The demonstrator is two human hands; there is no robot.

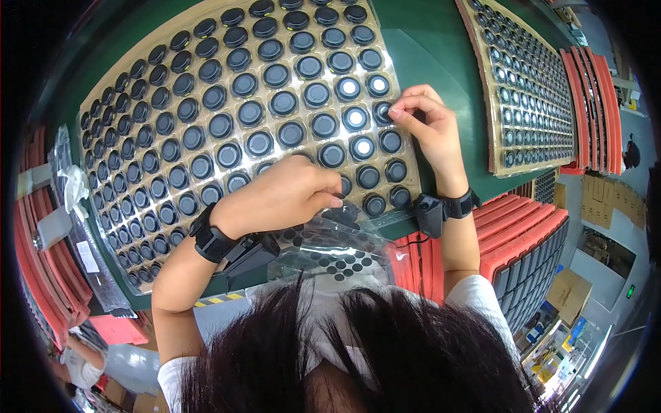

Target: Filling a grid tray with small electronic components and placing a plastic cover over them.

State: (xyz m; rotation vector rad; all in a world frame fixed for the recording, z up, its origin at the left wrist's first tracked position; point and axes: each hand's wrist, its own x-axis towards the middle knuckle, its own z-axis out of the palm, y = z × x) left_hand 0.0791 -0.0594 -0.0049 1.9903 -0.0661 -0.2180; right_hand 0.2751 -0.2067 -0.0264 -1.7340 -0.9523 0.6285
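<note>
A wide tray [241,124] of clear plastic pockets holds rows of black round caps, each with a grey disc face. Over its near right part my left hand [279,195] is closed, thumb and forefinger pinched at the top edge of a clear plastic sheet [351,244] that bears black round dots. My right hand [434,131] has thumb and forefinger pinched together at a black round cap [383,113] in the tray's right edge column. Anything between those fingertips is too small to make out. Several caps [355,118] beside it show bright white centres.
Another filled tray [530,103] lies to the right on the green table [441,55]. Red foam trays stand in stacks [523,230] at the near right and at the far right [595,110]. On the left lie a clear plastic bag [89,234] and more red trays [48,268].
</note>
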